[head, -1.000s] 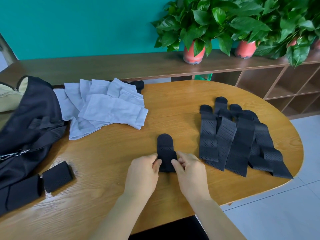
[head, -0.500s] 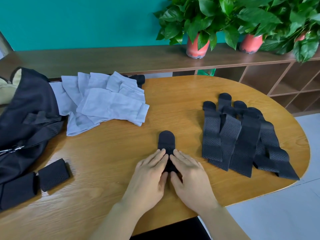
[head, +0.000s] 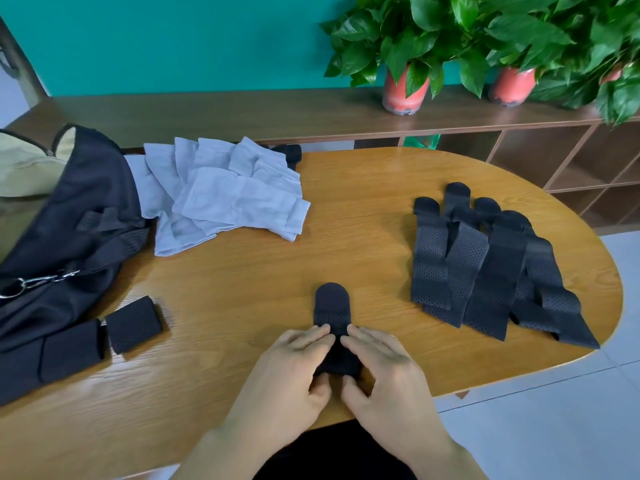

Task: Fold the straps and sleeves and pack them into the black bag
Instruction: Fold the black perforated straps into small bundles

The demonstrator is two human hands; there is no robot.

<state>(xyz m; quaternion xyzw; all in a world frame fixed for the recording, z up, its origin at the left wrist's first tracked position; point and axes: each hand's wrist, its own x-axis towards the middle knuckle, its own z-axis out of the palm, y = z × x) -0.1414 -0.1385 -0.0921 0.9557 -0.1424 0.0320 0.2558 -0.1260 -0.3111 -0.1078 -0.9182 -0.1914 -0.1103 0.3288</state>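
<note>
Left hand (head: 287,375) & right hand (head: 384,372) both pinch near end of black perforated fabric strap (head: 331,308), lying front-centre on wooden bench (head: 242,306). Risk: springy mesh prob. unrolls if pinch loosens; uneven pressure = skewed fold.

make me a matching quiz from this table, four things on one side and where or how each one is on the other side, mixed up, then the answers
Things:
1 bag
2 sleeves
3 strap pile
4 single strap

Places or states:
a spread out on the right side of the table
b pinched between left hand and right hand
c light grey heap at the far left, beside the bag
d black, lying over the table's left edge

Pairs: 1-d, 2-c, 3-a, 4-b
</note>
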